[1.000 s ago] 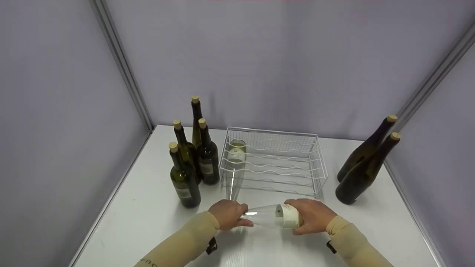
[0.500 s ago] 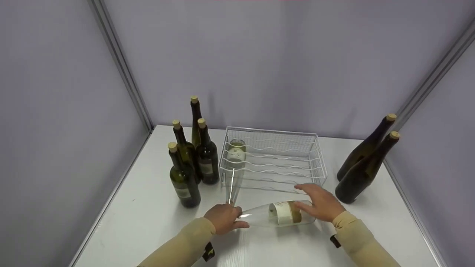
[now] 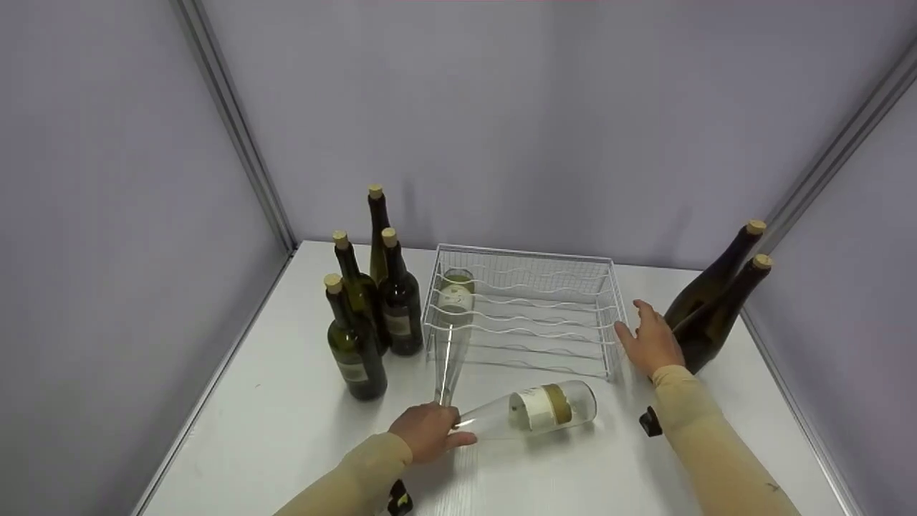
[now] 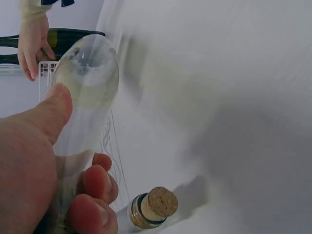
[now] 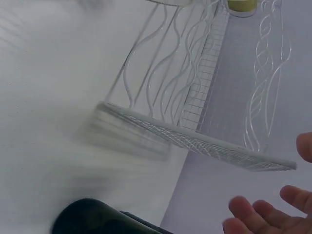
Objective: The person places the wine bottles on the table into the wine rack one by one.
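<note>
Left hand: the left hand (image 3: 428, 432) gripped the neck of the clear bottle (image 3: 534, 411), thumb and fingers curled round it.
Clear bottle: it lay on its side on the white table (image 3: 286, 423), just in front of the wire rack (image 3: 526, 315).
Right hand: the right hand (image 3: 650, 339) was spread with relaxed fingers, holding nothing, between the rack's right end and two dark bottles (image 3: 706, 312).
In the rack: another clear bottle (image 3: 451, 322) lay in the leftmost slot.
Left side: four corked dark bottles (image 3: 369, 304) stood beside the rack.

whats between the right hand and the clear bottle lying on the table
Only bare white table: in the head view, the right hand sits by the wire rack's corner, apart from the clear bottle.
</note>
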A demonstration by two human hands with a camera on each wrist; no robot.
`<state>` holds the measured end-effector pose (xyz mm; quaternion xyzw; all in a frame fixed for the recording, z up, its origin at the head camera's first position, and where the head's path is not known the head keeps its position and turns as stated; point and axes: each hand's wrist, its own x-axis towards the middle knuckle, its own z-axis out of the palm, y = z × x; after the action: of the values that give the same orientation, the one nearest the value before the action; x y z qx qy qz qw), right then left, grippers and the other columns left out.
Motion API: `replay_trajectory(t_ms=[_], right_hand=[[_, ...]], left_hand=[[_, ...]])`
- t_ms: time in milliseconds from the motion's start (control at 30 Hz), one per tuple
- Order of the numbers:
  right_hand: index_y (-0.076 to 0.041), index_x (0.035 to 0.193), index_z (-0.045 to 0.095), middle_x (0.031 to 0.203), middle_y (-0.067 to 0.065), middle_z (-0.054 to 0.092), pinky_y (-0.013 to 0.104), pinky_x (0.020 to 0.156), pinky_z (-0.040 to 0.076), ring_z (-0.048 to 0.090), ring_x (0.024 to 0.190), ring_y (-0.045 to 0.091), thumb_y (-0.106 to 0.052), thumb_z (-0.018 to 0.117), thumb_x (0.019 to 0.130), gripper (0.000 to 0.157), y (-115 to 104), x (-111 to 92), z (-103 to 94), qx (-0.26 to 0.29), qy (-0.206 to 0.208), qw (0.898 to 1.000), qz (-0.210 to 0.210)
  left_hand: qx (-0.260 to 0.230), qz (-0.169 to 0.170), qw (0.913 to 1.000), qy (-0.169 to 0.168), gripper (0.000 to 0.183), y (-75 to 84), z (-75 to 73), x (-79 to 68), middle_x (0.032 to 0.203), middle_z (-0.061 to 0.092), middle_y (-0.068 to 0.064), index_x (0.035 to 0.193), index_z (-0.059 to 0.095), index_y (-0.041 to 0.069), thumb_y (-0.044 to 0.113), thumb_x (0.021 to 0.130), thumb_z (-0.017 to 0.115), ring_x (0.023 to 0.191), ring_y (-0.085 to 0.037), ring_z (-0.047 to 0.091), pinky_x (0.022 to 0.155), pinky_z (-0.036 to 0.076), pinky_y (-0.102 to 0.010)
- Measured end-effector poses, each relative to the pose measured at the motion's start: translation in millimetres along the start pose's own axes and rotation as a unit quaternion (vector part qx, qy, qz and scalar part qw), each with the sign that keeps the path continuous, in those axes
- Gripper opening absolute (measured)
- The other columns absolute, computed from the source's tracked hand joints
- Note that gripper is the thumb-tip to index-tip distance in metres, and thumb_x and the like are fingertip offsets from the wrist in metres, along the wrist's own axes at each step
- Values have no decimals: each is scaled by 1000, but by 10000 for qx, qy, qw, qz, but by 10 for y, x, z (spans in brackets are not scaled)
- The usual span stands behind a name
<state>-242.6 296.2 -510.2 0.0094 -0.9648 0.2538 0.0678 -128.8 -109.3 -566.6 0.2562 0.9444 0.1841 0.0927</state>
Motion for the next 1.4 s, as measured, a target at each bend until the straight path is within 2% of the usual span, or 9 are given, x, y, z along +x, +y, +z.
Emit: replay_trajectory(t_ms=[100,200,367,567,700,867,1033,1200,1400], right_hand=[[-1,151,16,134,36,45,61,95,39,49,117,49,-39,45,100,69,30,89,57,-113,-492,9986,126],[0,151,11,129,38,47,62,95,38,50,115,52,-35,39,102,66,42,145,123,-262,-722,9968,214],[0,151,12,127,38,49,62,92,40,53,111,52,-22,30,104,55,34,189,207,-317,-688,9966,310],[1,151,9,128,37,49,60,93,40,52,113,50,-21,28,105,54,-31,193,219,-333,-876,9945,459],[0,151,7,129,36,49,59,93,41,53,114,49,-21,27,105,54,-56,184,219,-376,-942,9934,544],[-1,151,7,127,35,51,58,89,43,57,108,46,-20,27,105,53,-44,168,207,-404,-923,9935,524],[-3,151,6,122,35,55,55,81,46,61,97,41,-20,27,105,53,-27,173,201,-433,-951,9930,548],[-3,152,4,125,36,52,57,87,44,58,106,45,-21,26,105,55,-24,185,200,-417,-1036,9916,647],[-3,152,4,128,36,50,59,93,41,53,113,48,-20,27,105,55,-19,176,199,-369,-1042,9920,612]], left_hand=[[-208,-178,9996,-39,50,41,19,-27,71,59,8,82,64,15,63,87,53,63,-9,55,61,48,-33],[-573,-380,9976,-115,49,87,34,-53,71,58,9,82,65,14,61,88,54,63,-8,53,61,48,-34],[-1167,-676,9907,-186,48,132,47,-86,69,57,8,80,66,12,58,89,55,61,-10,52,60,47,-34],[-1611,-916,9822,-305,53,172,96,-77,74,62,6,88,69,8,58,90,53,66,-12,57,65,49,-36],[-2045,-925,9743,-183,52,224,147,-84,70,61,3,90,67,4,54,93,52,58,-12,56,60,48,-34],[-2689,-1025,9576,-123,48,312,195,-73,58,55,2,88,61,5,51,96,50,41,-10,48,49,45,-30],[-3236,-1377,9361,-116,51,381,233,-11,53,54,0,89,61,4,54,95,48,39,-9,46,42,41,-27],[-3762,-1704,9106,166,56,424,277,65,56,53,0,90,61,-1,54,95,48,39,-8,45,39,38,-24],[-3961,-1854,8978,523,51,444,317,172,60,56,-2,90,60,0,48,99,46,40,-9,46,40,40,-25]])
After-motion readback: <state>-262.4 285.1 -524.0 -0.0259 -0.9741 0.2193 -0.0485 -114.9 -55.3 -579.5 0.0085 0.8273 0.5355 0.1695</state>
